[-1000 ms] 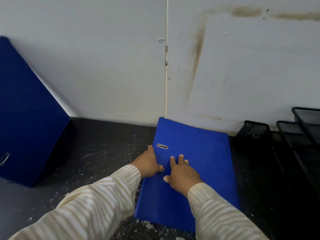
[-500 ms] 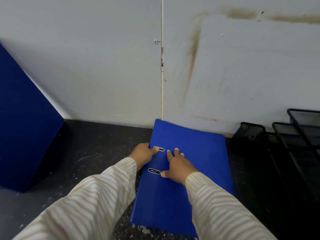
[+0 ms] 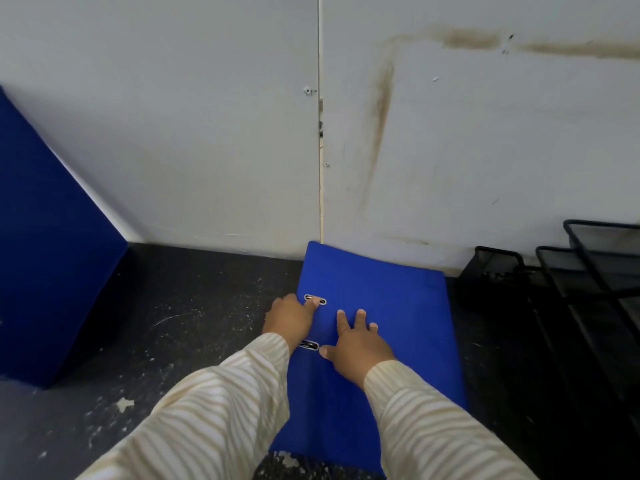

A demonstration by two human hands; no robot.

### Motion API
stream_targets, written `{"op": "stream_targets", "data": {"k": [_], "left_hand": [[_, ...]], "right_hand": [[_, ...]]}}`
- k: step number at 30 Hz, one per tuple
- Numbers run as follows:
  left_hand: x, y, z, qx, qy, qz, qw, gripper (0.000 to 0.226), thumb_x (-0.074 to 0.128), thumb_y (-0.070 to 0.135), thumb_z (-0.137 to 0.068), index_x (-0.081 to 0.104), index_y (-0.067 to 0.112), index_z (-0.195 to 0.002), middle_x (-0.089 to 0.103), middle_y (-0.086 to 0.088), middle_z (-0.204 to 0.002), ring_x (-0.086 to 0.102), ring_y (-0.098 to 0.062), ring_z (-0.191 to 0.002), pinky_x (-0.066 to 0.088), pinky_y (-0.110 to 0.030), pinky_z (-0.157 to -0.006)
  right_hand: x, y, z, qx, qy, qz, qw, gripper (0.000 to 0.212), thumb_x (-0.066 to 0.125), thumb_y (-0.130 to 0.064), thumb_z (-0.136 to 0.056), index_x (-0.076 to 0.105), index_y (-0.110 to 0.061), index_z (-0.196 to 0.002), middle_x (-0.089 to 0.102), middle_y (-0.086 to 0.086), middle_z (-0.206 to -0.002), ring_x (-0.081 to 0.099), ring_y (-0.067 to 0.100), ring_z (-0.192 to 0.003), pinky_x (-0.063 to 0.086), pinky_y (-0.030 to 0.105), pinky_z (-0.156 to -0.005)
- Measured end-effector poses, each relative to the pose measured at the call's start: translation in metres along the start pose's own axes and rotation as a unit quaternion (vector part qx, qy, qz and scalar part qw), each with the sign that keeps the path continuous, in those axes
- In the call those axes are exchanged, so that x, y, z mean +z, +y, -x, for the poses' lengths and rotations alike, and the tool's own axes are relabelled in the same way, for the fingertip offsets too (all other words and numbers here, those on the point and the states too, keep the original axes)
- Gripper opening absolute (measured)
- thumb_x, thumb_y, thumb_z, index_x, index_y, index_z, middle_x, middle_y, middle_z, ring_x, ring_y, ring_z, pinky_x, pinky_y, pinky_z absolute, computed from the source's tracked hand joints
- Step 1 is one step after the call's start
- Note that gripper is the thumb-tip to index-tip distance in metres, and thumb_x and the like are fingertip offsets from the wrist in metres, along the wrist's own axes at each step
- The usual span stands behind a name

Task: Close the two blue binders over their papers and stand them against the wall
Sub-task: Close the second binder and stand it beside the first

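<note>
At the far left we find the leaning binder (image 3: 45,254), closed and propped at a tilt against the wall (image 3: 173,133), its foot on the dark speckled counter (image 3: 194,323); that half of the job looks done to us. Moving right, we come to the left hand (image 3: 289,318), which holds the spine edge of the flat binder (image 3: 381,278). One digit lies on top and reaches onto the upper slot (image 3: 315,300), while the rest seem to curl down over the edge, though we cannot see them. The flat binder lies closed on the counter, its far end touching the foot of the wall at the panel seam, well apart from the leaning one. On its cover rests the right hand (image 3: 356,344), released and flat, its fingers (image 3: 341,320) spread and pressing down, the thumb near the lower slot (image 3: 309,345). At the far right stand black wire trays (image 3: 554,282), just beside the binder. We judge that the closing step is ending and the standing step comes next. It calls for a firm grasp on the spine, the right hand moved to the open edge so no papers slip, then tipping the binder up against the wall, clear of the trays.
</note>
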State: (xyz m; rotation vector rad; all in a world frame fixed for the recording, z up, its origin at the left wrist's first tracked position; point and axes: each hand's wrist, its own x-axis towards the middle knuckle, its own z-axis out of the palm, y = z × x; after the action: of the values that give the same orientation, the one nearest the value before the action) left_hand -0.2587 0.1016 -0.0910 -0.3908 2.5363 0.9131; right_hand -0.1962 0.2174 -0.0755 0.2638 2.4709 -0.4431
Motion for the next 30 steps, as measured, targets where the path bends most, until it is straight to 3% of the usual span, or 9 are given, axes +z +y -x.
{"op": "stream_targets", "data": {"k": [4,11,14,16,18,23,30], "left_hand": [[0.008,-0.012,0.016,0.01,0.023,-0.02,0.999,0.059,0.041,0.053,-0.094,0.047,0.006,-0.129,0.048,-0.02,-0.134,0.049,-0.037,-0.12,0.04,-0.044,-0.103],[0.008,-0.034,0.035,-0.033,-0.003,0.031,0.999,0.071,0.048,0.07,-0.08,0.057,0.008,-0.114,0.058,-0.014,-0.12,0.06,-0.032,-0.104,0.05,-0.045,-0.093],[0.004,-0.032,0.035,-0.051,-0.019,0.103,0.993,0.062,0.059,0.065,-0.075,0.061,0.01,-0.102,0.065,-0.01,-0.108,0.066,-0.029,-0.094,0.056,-0.043,-0.087],[0.0,-0.031,0.033,-0.073,-0.05,0.2,0.976,0.055,0.068,0.058,-0.069,0.067,0.009,-0.093,0.071,-0.009,-0.099,0.07,-0.029,-0.085,0.059,-0.045,-0.081],[-0.005,-0.026,0.032,-0.104,-0.089,0.273,0.952,0.048,0.071,0.049,-0.073,0.07,0.007,-0.098,0.073,-0.012,-0.097,0.072,-0.032,-0.083,0.06,-0.046,-0.078],[-0.016,-0.013,0.034,-0.133,-0.156,0.357,0.911,0.027,0.066,0.031,-0.087,0.068,0.007,-0.099,0.074,-0.016,-0.095,0.071,-0.033,-0.08,0.056,-0.037,-0.062],[-0.027,-0.024,0.051,-0.126,-0.21,0.419,0.874,0.03,0.069,0.033,-0.083,0.071,0.008,-0.1,0.077,-0.016,-0.09,0.071,-0.033,-0.085,0.057,-0.042,-0.073]], "right_hand": [[0.017,0.005,0.013,0.081,0.006,-0.033,0.996,0.08,0.032,-0.062,-0.092,-0.013,-0.028,-0.149,-0.019,0.006,-0.159,-0.005,0.037,-0.146,0.029,0.056,-0.111],[0.029,0.008,0.029,0.112,0.024,-0.041,0.993,0.077,0.026,-0.062,-0.093,-0.01,-0.024,-0.15,-0.016,0.008,-0.159,-0.005,0.037,-0.146,0.031,0.059,-0.108],[0.034,0.005,0.035,0.105,0.037,-0.03,0.993,0.074,0.024,-0.059,-0.095,-0.006,-0.02,-0.151,-0.013,0.01,-0.16,-0.003,0.037,-0.146,0.029,0.057,-0.11],[0.037,0.006,0.037,0.098,0.045,-0.028,0.994,0.073,0.024,-0.057,-0.096,-0.004,-0.019,-0.151,-0.011,0.009,-0.16,-0.002,0.036,-0.146,0.027,0.056,-0.111],[0.038,0.007,0.037,0.096,0.048,-0.033,0.994,0.072,0.024,-0.057,-0.096,-0.003,-0.019,-0.151,-0.01,0.009,-0.16,-0.002,0.036,-0.146,0.025,0.056,-0.111],[0.036,0.009,0.036,0.092,0.049,-0.039,0.994,0.072,0.025,-0.057,-0.096,-0.002,-0.019,-0.151,-0.008,0.009,-0.16,-0.001,0.037,-0.146,0.027,0.055,-0.112],[0.027,0.01,0.048,0.068,0.055,-0.028,0.996,0.069,0.025,-0.053,-0.097,0.001,-0.017,-0.151,-0.004,0.011,-0.16,0.005,0.036,-0.146,0.03,0.046,-0.112]]}}
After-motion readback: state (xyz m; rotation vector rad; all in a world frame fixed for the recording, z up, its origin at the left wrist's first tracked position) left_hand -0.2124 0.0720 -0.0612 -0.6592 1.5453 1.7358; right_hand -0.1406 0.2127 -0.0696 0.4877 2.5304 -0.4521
